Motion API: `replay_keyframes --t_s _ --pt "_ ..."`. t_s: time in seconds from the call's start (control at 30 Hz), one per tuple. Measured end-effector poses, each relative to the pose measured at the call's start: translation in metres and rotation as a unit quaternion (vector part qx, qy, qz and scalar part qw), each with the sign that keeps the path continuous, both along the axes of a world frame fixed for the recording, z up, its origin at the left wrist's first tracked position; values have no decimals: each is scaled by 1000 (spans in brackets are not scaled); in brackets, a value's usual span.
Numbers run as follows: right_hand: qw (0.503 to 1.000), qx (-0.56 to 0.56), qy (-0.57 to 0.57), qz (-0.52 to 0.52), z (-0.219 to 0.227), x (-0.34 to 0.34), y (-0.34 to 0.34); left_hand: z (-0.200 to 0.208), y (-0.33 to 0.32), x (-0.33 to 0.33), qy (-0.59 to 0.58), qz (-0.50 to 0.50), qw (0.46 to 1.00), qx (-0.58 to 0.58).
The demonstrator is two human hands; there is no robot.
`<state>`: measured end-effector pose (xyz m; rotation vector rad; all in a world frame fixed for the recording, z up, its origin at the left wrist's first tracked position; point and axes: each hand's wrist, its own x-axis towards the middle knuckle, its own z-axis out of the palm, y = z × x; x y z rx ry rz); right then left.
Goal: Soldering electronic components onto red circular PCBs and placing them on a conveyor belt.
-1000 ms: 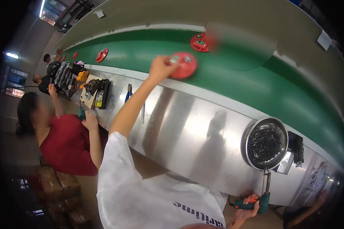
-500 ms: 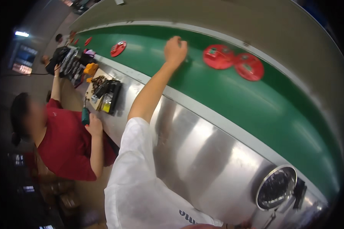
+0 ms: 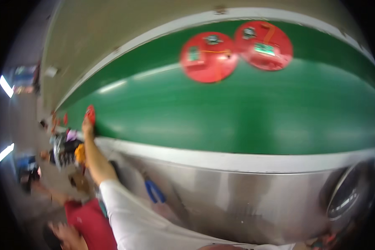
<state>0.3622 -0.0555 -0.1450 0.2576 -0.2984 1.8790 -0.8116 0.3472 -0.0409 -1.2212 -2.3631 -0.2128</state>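
My left arm, in a white sleeve, stretches far left over the green conveyor belt. The fingers of my left hand (image 3: pixel 87 126) are closed on the near edge of a round red plate (image 3: pixel 90 114); motion blurs the grip. Two more round red plates lie side by side on the far part of the belt: one left (image 3: pixel 208 62), one right (image 3: pixel 266 52). Each carries a small green circuit board, a metal part and an orange wire. At the lower right edge a sliver of my right hand (image 3: pixel 305 246) shows beside a blurred dark-and-red thing; its fingers are hidden.
A steel worktop (image 3: pixel 237 200) runs along the belt's pale near rail (image 3: pixel 221 161). Blue-handled pliers (image 3: pixel 155 191) lie on it, and a round magnifier (image 3: pixel 346 193) stands right. A co-worker in a red shirt (image 3: pixel 89 223) is at lower left, near a yellow object (image 3: pixel 80 153).
My view has swung, with the two plates now higher in it. My left hand, empty over the belt before, has reached farther left and taken hold of a red plate.
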Motion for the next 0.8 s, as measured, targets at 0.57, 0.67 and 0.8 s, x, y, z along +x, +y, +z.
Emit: replay_keyframes --t_s 0.57,0.67,0.8 --pt "783 -371 -193 -461 107 -54 -46 52 -81 749 -230 -766 573 -181" --pt "755 -420 -196 -463 113 -57 -36 35 -151 812 -252 -808 491 -209" --pt "773 -414 -210 -433 112 -56 -41 29 -202 856 -247 -807 520 -135"
